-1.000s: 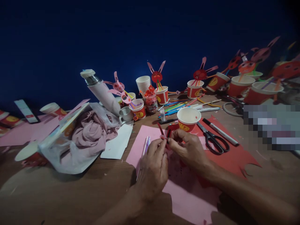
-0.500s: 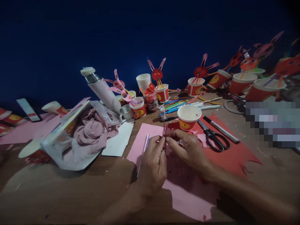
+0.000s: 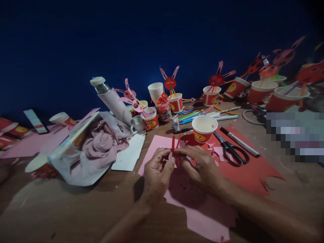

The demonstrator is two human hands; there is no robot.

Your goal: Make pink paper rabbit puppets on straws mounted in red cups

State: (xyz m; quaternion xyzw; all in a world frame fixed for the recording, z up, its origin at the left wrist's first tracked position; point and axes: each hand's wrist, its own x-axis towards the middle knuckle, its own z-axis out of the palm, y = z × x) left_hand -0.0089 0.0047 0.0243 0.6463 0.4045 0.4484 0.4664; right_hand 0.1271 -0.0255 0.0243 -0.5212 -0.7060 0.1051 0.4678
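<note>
Over the pink paper sheet [image 3: 202, 211], my left hand [image 3: 158, 168] and my right hand [image 3: 202, 165] meet with their fingers pinched. Between the fingertips is a small pink paper piece, from which two narrow red paper strips [image 3: 173, 143] stick up side by side. The fingers cover its lower part. Just beyond my right hand stands a white-rimmed red paper cup [image 3: 204, 130]. To its right, black-handled scissors [image 3: 234, 153] lie on a torn red paper sheet [image 3: 253, 172], beside a marker [image 3: 240, 141].
Paper cups with rabbit faces [image 3: 170, 83] line the back. Coloured sticks [image 3: 191, 116] lie in front of them. At left are a plastic bag [image 3: 73, 168] with pink cloth, a thermos [image 3: 113, 103], a metal mug [image 3: 137, 125] and a phone [image 3: 35, 121].
My left hand has turned, so its thumb now shows in front. The two red strips now stand apart above the fingers. The purple strip beside my left hand is out of sight.
</note>
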